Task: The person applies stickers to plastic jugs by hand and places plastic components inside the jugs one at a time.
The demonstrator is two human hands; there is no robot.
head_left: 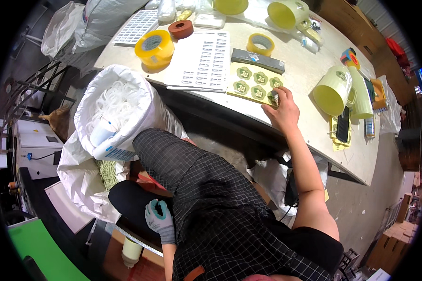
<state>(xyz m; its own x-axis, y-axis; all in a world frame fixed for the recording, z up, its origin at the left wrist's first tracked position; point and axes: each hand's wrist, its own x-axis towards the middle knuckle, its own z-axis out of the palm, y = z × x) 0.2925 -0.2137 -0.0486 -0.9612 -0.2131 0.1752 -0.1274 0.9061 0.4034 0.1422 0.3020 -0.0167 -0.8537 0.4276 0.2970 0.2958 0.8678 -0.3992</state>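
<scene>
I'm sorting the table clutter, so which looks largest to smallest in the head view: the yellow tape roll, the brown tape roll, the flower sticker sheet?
1. Flower sticker sheet, under the right hand.
2. Yellow tape roll.
3. Brown tape roll, though it lies farther away, so this is unsure.

Sticker sheet (254, 83): we see glossy paper — yellow.
Mug (333, 90): smooth plastic, we think.
Left hand (159, 220): our knit cloth glove — matt.
Table (305, 70): matt board.
</scene>
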